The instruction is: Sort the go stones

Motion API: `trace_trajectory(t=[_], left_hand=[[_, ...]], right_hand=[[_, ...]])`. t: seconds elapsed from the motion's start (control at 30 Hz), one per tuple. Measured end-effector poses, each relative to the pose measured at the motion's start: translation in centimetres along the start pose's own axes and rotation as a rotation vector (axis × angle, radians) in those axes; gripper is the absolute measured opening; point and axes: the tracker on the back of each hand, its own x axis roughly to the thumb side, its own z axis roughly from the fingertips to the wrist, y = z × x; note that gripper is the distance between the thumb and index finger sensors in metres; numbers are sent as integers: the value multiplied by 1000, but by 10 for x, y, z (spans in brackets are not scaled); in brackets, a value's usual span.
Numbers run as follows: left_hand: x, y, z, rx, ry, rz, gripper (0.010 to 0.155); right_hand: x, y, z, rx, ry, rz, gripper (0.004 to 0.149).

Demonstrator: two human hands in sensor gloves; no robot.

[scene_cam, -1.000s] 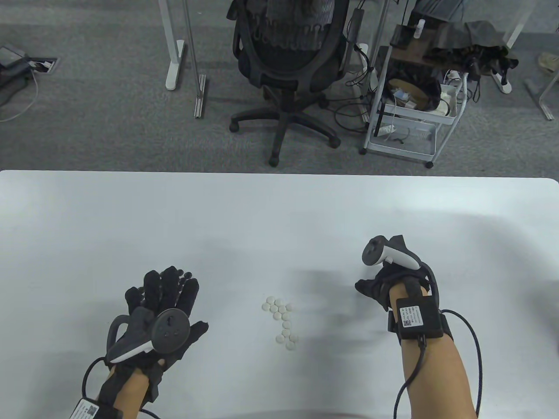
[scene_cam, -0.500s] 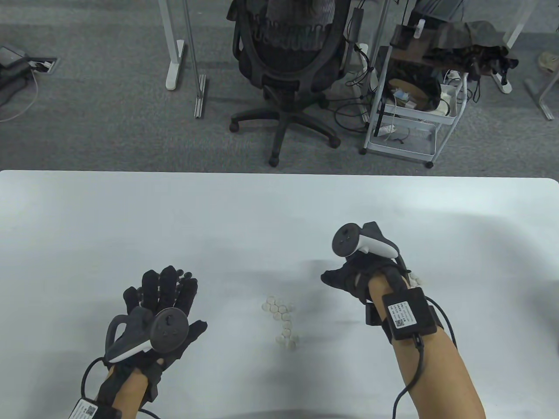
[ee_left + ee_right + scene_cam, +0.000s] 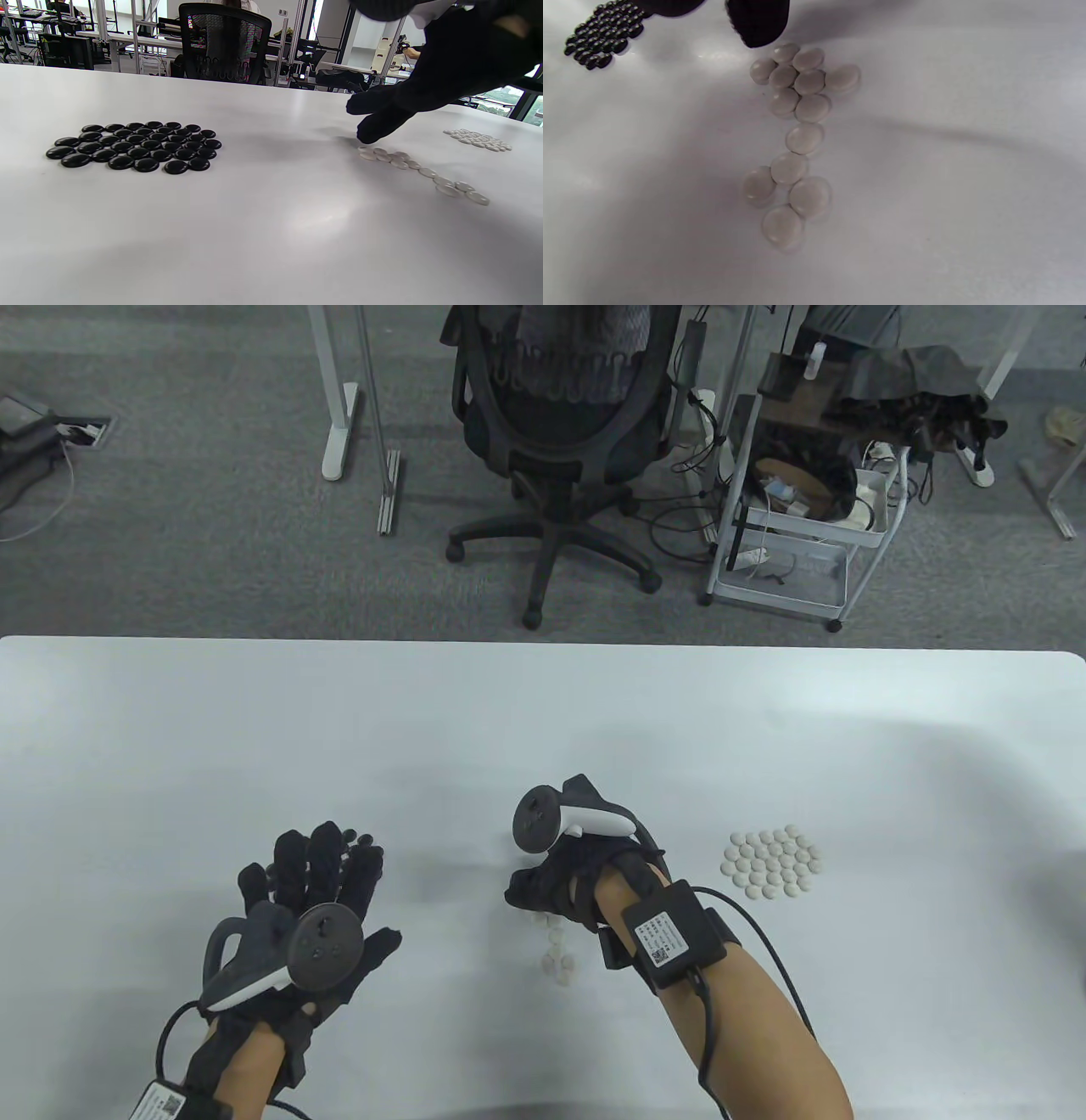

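Note:
Loose white stones [image 3: 560, 959] lie in a short trail at the table's middle front, seen close in the right wrist view [image 3: 797, 127]. My right hand [image 3: 551, 882] hovers over the trail's far end, fingers bent down; one fingertip [image 3: 759, 21] is at the topmost stones and holds nothing. A tidy patch of white stones [image 3: 772, 863] lies to its right. My left hand [image 3: 314, 891] rests flat with fingers spread over the black stones [image 3: 135, 146], which it mostly hides in the table view.
The white table [image 3: 543, 712] stretches bare behind both hands. Beyond its far edge stand an office chair [image 3: 560, 432] and a white cart [image 3: 797, 500] with cables.
My right hand has swung left from the white patch to the loose white stones, uncovering the patch. The left hand has stayed put.

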Motion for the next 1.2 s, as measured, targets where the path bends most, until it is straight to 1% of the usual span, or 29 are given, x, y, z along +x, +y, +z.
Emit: trace_trajectory(t=[0.13, 0.2, 0.3, 0.43, 0.47, 0.6, 0.7, 0.93, 1.2], left_hand=[[0, 0, 0, -3, -2, 0, 78], [0, 0, 0, -3, 0, 2, 78], [0, 0, 0, -4, 8, 1, 78], [1, -1, 0, -6, 5, -2, 78], [1, -1, 0, -7, 5, -4, 78], [-1, -2, 0, -14, 20, -1, 77], [-2, -1, -1, -13, 25, 4, 77], [-3, -1, 1, -9, 35, 19, 77], [-5, -1, 1, -7, 41, 18, 77]], right_hand=[[-5, 1, -11, 12, 22, -22, 62], [-13, -2, -14, -18, 34, -68, 63], [-33, -10, -14, -45, 87, -96, 63], [-79, -23, 0, -65, 237, -132, 63], [-95, -25, 7, -62, 283, -145, 64], [-143, -22, 30, -57, 391, -220, 64], [-163, -16, 41, -65, 425, -257, 64], [-187, -7, 54, -107, 445, -301, 64], [-200, -5, 61, -116, 486, -324, 64]])
